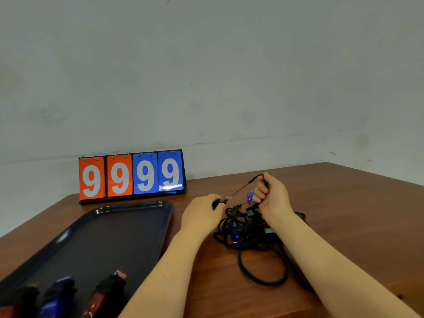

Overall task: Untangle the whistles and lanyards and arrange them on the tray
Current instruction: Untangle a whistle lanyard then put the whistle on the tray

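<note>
lanyards (250, 235) tangled right of tray (160, 226); both hands (202, 216) pinch one cord taut.

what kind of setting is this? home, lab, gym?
Probably a staged recording desk, not a gym: a brown wooden table against a bare scuffed wall, with a flip scoreboard reading 9999, a dark tray and a tangle of lanyards as props.

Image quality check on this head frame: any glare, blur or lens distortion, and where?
Head view: wide-angle bending shows in the curved wall base and the table edge; soft, even light with only faint shadows; small glare spots on the tray rim and on the scoreboard rightmost card; the wrapped whistles at the bottom edge look smeared, while both hands and the lanyard tangle stay fairly sharp.
</note>
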